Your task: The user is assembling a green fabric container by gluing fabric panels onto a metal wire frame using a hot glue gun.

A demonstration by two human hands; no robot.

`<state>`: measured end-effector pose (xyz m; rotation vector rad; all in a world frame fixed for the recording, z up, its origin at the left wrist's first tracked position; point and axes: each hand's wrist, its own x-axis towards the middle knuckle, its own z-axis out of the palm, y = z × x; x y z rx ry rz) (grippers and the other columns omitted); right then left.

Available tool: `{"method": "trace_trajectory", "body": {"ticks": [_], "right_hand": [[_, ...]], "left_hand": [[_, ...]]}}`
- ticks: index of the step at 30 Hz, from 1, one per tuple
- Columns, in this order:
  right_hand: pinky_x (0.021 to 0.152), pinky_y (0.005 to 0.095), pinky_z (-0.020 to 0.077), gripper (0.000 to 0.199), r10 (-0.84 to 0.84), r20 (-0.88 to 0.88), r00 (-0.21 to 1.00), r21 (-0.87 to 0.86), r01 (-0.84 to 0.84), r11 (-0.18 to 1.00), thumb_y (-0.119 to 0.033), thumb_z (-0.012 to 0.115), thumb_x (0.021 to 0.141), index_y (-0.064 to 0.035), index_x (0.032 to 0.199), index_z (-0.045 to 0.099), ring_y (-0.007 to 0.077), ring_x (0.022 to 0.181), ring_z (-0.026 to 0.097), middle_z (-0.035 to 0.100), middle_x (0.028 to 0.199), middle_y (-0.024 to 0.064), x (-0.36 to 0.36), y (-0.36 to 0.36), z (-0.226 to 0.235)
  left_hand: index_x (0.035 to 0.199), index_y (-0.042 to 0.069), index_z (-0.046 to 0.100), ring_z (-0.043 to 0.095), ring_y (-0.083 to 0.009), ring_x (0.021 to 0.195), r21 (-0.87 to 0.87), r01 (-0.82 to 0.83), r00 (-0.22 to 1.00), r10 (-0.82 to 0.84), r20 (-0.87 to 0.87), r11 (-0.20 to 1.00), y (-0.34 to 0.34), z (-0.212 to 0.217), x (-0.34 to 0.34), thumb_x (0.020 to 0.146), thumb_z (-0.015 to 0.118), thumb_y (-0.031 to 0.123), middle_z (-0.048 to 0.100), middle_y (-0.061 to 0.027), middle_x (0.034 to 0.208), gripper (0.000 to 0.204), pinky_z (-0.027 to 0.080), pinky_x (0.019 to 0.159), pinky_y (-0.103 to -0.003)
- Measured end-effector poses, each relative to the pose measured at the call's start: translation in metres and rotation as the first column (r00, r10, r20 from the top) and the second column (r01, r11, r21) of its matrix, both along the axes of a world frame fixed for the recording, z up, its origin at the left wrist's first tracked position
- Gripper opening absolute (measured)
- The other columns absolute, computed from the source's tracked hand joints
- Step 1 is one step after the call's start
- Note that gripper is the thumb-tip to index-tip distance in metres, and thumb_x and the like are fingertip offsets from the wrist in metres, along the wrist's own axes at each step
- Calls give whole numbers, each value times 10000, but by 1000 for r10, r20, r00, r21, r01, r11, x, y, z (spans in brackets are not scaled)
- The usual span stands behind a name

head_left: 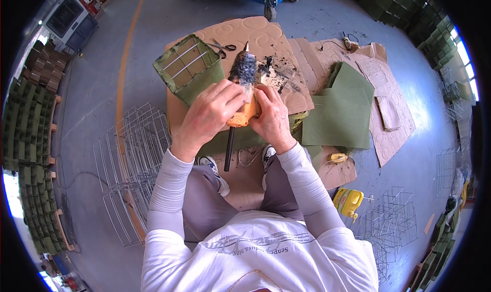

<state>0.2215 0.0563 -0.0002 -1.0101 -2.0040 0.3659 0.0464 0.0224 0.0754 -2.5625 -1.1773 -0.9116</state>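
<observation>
far left, rows of green felt boxes (28,154) line a rack, soft-walled and square. nearer in, thin wire frames (134,154) lie fanned on the smooth grey floor (97,82), bare metal, springy and easily snagged.

the left hand (207,115) is curled loosely over the back of the glue gun (244,95), fingers bent around it, thumb side toward the body. the gun sits upright between both hands above the knees, in front of the cardboard (266,36): orange plastic body, a barrel crusted black and grey with old glue, a metal tip pointing away, and a dark stick (229,148) hanging from its rear. the right hand (272,119) is closed about the orange grip from the other side.

judging by this, the work goes best with one hand steadying the grip while the other handles the rear, keeping fingers off the crusted barrel and tip, which are likely hot.

behind the left hand a wire box (190,67) half wrapped in green felt stands tilted. scissors (223,47) lie beyond it. right, flat felt sheets (340,113) rest on quilted cardboard; a yellow can (349,201) sits by more wire cages (394,220).
</observation>
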Motion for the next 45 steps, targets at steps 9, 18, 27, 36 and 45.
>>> {"method": "trace_trajectory", "body": {"ticks": [9, 18, 27, 36, 45], "right_hand": [[857, 400, 506, 550, 82, 115, 990, -11, -81, 997, -36, 719, 572, -30, 1100, 567, 321, 1045, 546, 563, 1126, 107, -8, -3, -5], [850, 398, 507, 520, 77, 96, 992, -15, -76, 997, -35, 718, 574, -29, 1071, 569, 320, 1034, 546, 565, 1099, 103, -4, 1, -7], [837, 399, 507, 493, 135, 140, 981, -62, -127, 990, -33, 723, 583, -29, 1057, 586, 316, 1018, 549, 573, 1051, 102, -9, -1, -13], [835, 403, 507, 478, 185, 220, 958, -71, -174, 982, -33, 723, 584, -37, 1042, 586, 315, 1022, 550, 571, 1038, 101, -4, -4, -16], [852, 405, 501, 443, 72, 143, 987, -123, -55, 991, -31, 712, 598, -47, 1028, 609, 318, 1028, 560, 579, 1050, 98, 8, 0, -18]], "left_hand": [[907, 12, 678, 612, -225, 843, 74, -17, 997, 22, -70, 997, 4, -9, -6, 664, 700, 31, 609, -62, 895, 244, 532, 698, -354], [910, 14, 653, 577, -207, 880, 47, -34, 989, 40, -142, 998, 8, -20, -8, 709, 676, 63, 573, -51, 901, 208, 507, 747, -335], [891, 3, 580, 558, -266, 880, 65, -229, 973, 227, 31, 971, 28, -26, -6, 771, 659, 18, 546, -97, 903, 144, 483, 745, -389], [864, -31, 639, 608, -253, 756, -44, -294, 901, 293, 320, 955, 57, 11, -18, 811, 697, 8, 595, -106, 825, 87, 483, 677, -351], [924, -31, 744, 560, -74, 659, -242, -150, 723, 273, 635, 959, 65, 19, -39, 831, 745, 50, 641, -32, 741, 123, 444, 594, -235]]}}
